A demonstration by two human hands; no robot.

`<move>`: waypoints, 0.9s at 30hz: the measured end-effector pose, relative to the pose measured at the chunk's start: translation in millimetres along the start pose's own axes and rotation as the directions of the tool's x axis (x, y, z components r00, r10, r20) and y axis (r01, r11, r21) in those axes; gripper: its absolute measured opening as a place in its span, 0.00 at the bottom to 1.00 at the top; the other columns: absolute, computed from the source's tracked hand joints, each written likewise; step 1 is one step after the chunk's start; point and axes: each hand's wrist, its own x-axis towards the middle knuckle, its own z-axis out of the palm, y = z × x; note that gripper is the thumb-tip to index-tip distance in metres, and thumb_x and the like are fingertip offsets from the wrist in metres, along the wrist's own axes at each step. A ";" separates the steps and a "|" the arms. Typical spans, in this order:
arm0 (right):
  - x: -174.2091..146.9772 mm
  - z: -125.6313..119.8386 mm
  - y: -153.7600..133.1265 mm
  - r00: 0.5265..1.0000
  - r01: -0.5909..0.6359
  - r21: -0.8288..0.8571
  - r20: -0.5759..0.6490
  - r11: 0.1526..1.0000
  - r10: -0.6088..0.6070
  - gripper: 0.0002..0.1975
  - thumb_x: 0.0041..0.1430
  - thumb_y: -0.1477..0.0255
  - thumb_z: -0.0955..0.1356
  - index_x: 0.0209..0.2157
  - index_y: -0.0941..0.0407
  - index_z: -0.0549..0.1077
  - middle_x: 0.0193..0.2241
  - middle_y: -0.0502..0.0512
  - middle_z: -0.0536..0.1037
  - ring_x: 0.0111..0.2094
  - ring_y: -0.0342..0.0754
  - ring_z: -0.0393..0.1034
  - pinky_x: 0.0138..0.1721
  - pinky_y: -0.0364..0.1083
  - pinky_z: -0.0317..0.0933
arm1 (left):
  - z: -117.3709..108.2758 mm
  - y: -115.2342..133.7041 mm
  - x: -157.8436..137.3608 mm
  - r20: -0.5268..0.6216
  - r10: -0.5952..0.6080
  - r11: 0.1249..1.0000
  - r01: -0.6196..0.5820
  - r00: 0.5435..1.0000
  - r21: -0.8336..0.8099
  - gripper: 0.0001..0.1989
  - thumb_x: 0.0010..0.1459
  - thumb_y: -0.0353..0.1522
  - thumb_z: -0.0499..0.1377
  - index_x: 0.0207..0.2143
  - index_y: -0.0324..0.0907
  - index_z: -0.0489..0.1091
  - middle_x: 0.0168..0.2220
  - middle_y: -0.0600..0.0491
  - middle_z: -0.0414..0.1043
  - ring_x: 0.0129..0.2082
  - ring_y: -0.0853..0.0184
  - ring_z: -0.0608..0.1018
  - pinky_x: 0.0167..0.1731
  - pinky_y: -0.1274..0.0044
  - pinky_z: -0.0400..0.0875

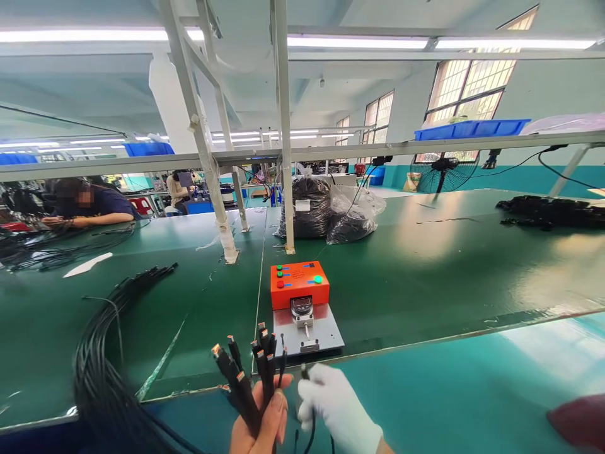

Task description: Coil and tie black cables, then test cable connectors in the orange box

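Observation:
My bare left hand (pixel 265 416) is wrapped round a bunch of black cables (pixel 246 392), their connector ends pointing up and showing orange-tinted tips. Close beside it on the right, my right hand (pixel 333 403) wears a white glove and pinches a single black cable (pixel 311 432); its end pokes up above the fingers, slightly blurred. Just beyond both hands, a metal plate (pixel 326 328) carries a small digital gauge (pixel 301 307) with a clamp-like fixture. Behind the gauge stands an orange box (pixel 283 296) with green and red buttons.
A thick bundle of black cables (pixel 101 340) hangs over the table edge at left. Metal posts (pixel 285 157) rise from the green table (pixel 401 284). Bagged black goods (pixel 309 208) stand behind. More dark parts (pixel 548 211) lie at far right. A person (pixel 101 205) sits at far left.

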 end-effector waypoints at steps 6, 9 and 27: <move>-30.5 -1.3 -2.4 0.970 0.222 -0.023 -0.094 0.975 -0.223 0.21 0.40 0.68 0.71 0.40 0.55 0.75 0.42 0.57 0.77 0.47 0.55 0.68 0.49 0.49 0.58 | 8.3 3.9 -5.0 0.028 -0.052 0.998 0.051 0.998 0.028 0.19 0.40 0.45 0.67 0.28 0.39 0.73 0.17 0.55 0.70 0.14 0.73 0.65 0.15 0.81 0.59; -36.9 9.8 -23.7 0.961 0.278 0.203 -0.040 0.939 -0.275 0.18 0.47 0.60 0.68 0.38 0.58 0.75 0.38 0.58 0.78 0.39 0.53 0.71 0.43 0.48 0.63 | 16.1 1.4 -9.2 -0.030 -0.040 0.998 0.041 0.999 0.041 0.18 0.37 0.44 0.68 0.23 0.38 0.73 0.13 0.57 0.68 0.12 0.74 0.64 0.13 0.82 0.58; 6.9 -0.9 -14.4 0.978 0.113 0.059 -0.180 0.992 -0.100 0.13 0.50 0.66 0.63 0.17 0.56 0.62 0.10 0.47 0.68 0.11 0.38 0.55 0.17 0.41 0.50 | 0.2 -2.7 -5.9 0.015 -0.078 0.996 0.079 0.997 -0.035 0.19 0.44 0.44 0.65 0.35 0.41 0.78 0.19 0.56 0.66 0.17 0.75 0.63 0.17 0.84 0.59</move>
